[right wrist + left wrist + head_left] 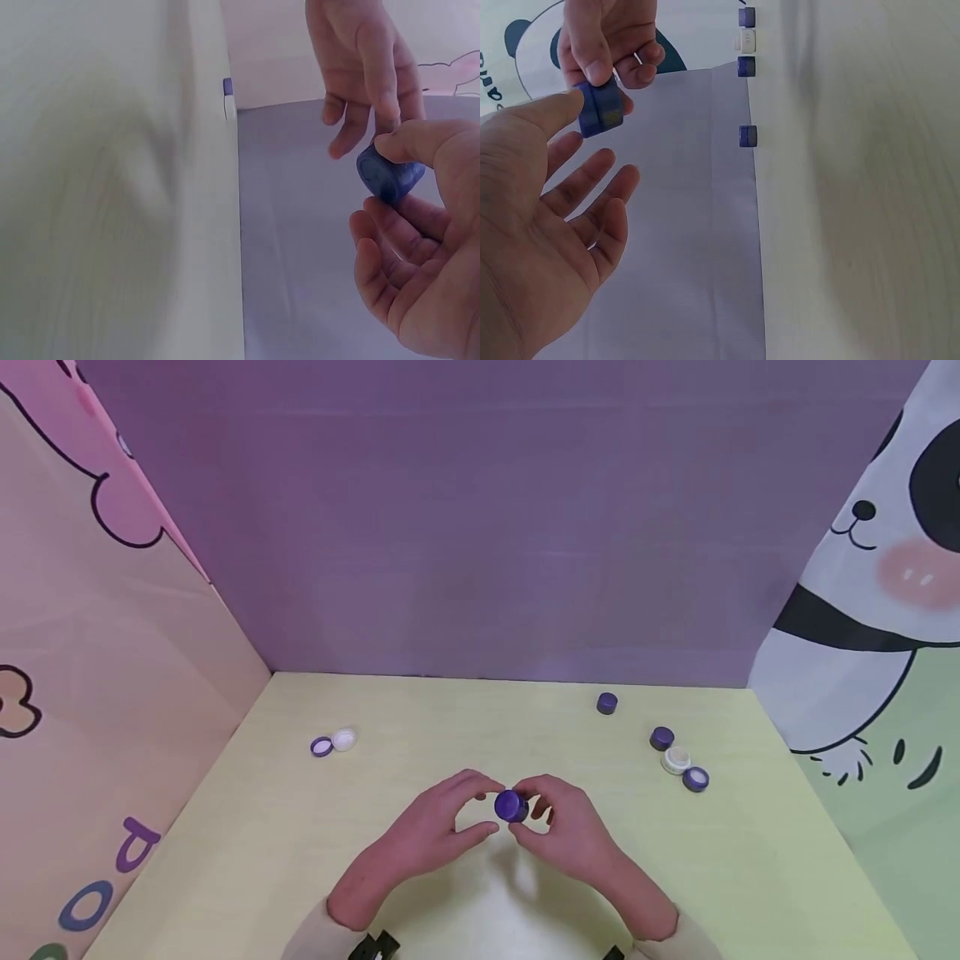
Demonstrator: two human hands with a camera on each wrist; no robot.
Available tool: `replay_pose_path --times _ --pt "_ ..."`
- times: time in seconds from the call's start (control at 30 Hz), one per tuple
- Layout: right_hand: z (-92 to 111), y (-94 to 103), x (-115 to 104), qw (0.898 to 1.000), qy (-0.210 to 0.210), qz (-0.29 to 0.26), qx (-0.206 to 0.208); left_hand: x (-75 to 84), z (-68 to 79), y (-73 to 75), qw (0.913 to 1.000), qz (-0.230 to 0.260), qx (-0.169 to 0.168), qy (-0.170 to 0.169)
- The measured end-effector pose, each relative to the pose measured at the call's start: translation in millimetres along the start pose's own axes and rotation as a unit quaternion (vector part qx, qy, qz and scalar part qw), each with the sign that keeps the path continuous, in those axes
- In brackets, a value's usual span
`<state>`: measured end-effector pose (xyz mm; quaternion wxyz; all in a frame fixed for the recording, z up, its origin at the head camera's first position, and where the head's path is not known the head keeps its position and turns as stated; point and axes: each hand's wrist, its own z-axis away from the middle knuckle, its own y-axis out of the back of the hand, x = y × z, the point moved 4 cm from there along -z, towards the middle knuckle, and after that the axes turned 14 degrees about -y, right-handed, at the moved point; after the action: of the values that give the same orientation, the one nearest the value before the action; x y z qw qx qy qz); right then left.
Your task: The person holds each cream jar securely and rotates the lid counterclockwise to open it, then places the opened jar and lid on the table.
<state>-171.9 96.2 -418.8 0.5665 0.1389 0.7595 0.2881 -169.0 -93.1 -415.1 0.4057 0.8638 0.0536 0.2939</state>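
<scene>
Both hands hold a small purple jar (511,806) above the table, its round top facing the head camera. My right hand (566,827) pinches it between thumb and forefinger, the other fingers loosely bent. From the opposite side, the thumb and forefinger of my left hand (431,827) meet its edge, while the remaining fingers spread away below. In the left wrist view a seam runs round the middle of the jar (600,109). The right wrist view shows one dark blue-purple end of the jar (386,171) between the right thumb and fingers.
At the right stand a purple jar (662,738), a white jar (676,761) and a purple one with a pale top (696,779). Another purple jar (607,703) stands further back. On the left lie a purple-rimmed disc (322,746) and a white disc (344,740). Printed cloth walls surround the table (225,860).
</scene>
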Motion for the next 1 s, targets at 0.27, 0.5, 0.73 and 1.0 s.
replay_pose_path --times 0.27,0.5,0.73,1.0 --pt "2.4 -5.7 -5.0 1.0 0.008 0.001 0.0 -1.4 0.2 -2.5 0.9992 0.009 -0.009 0.039" --pt "3.3 -8.6 -5.6 1.0 0.003 0.015 -0.007 -2.0 -0.9 -3.7 0.9999 0.011 0.009 0.009" --pt "3.2 -7.7 -5.5 0.999 0.01 0.039 -0.015 -2.9 -0.3 -3.0 0.9999 0.01 0.007 -0.004" --pt "2.1 -8.2 -6.4 0.997 0.017 0.071 0.007 -4.9 0.2 -2.2 0.9998 0.012 0.011 0.008"
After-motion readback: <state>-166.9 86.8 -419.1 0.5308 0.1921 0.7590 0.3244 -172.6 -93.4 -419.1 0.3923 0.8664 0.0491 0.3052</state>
